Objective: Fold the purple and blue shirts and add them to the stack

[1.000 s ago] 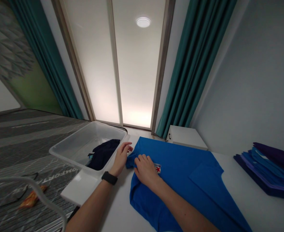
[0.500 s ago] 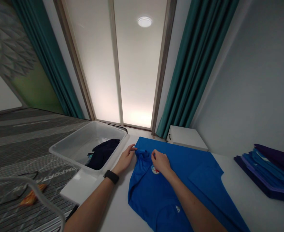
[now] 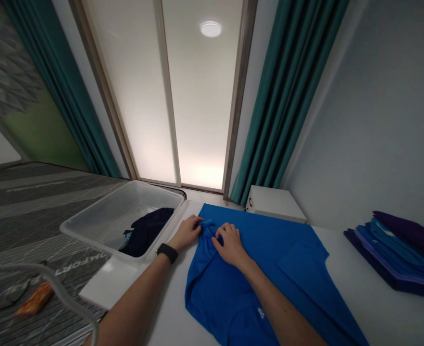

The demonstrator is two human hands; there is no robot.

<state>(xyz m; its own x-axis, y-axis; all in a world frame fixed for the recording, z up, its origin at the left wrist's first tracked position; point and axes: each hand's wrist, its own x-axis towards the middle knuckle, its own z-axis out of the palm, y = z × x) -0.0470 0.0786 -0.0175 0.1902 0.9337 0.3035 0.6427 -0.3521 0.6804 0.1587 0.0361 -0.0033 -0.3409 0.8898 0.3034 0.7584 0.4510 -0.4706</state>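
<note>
Fabric looks soft and limp; I judge the collar the best hold. My left hand and right hand both pinch the blue shirt at centre frame.

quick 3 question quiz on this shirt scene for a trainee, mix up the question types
1. True or false: both hands touch the blue shirt.
2. What lies in the clear bin? A) dark clothing B) shoes C) towels
3. Fill in: the black watch is on the ___ wrist.

Key
1. True: the left hand and the right hand both grip its bunched edge.
2. A: dark clothing.
3. left

The folded stack sits apart, on the table.
</note>
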